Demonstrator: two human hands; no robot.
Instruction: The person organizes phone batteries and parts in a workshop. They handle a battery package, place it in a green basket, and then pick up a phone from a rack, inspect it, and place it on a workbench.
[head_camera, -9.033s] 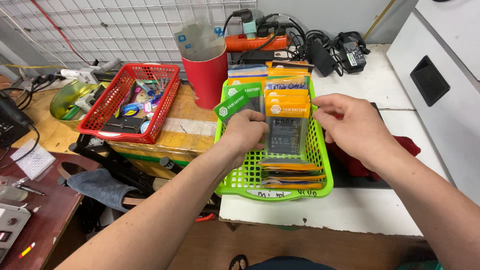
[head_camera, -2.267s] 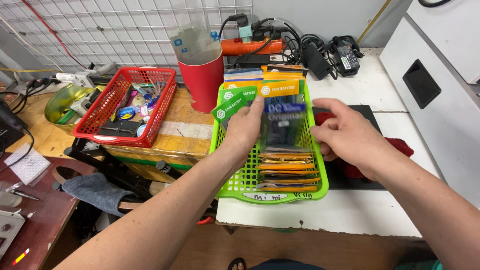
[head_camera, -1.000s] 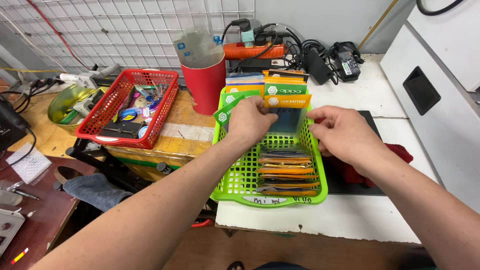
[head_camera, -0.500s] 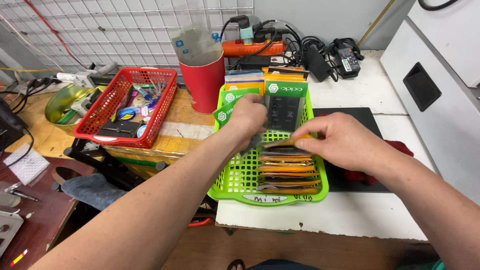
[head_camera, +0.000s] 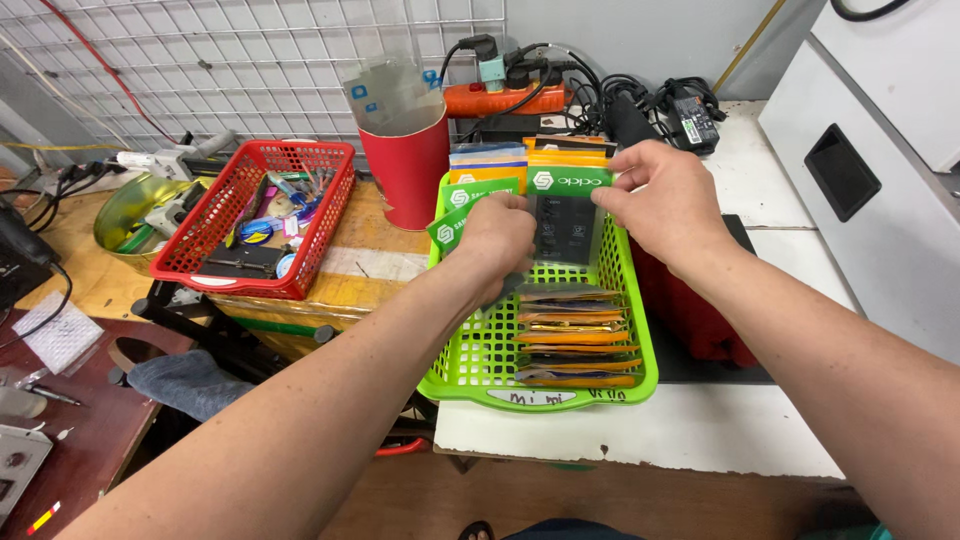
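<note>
A bright green plastic basket (head_camera: 470, 372) sits on a white table and holds many flat packets of small parts. Several orange and dark packets (head_camera: 575, 335) lie tipped forward in its front half. My left hand (head_camera: 497, 232) grips the upright green-topped packets (head_camera: 462, 207) at the basket's left side. My right hand (head_camera: 668, 200) pinches the top right corner of one clear packet with a green header (head_camera: 566, 216), holding it upright. Behind it stand more orange and blue packets (head_camera: 530, 157).
A red cup (head_camera: 410, 170) with a clear plastic sheet stands left of the basket. Further left is a red basket (head_camera: 200, 268) of small tools. An orange power strip (head_camera: 505, 98) and cables lie behind. A white cabinet (head_camera: 880, 200) stands at the right, a red object (head_camera: 690, 315) beside the basket.
My right hand has risen from the flat packets in the middle of the basket to the top of the green-headed packet. The left hand stayed on the upright packets.
</note>
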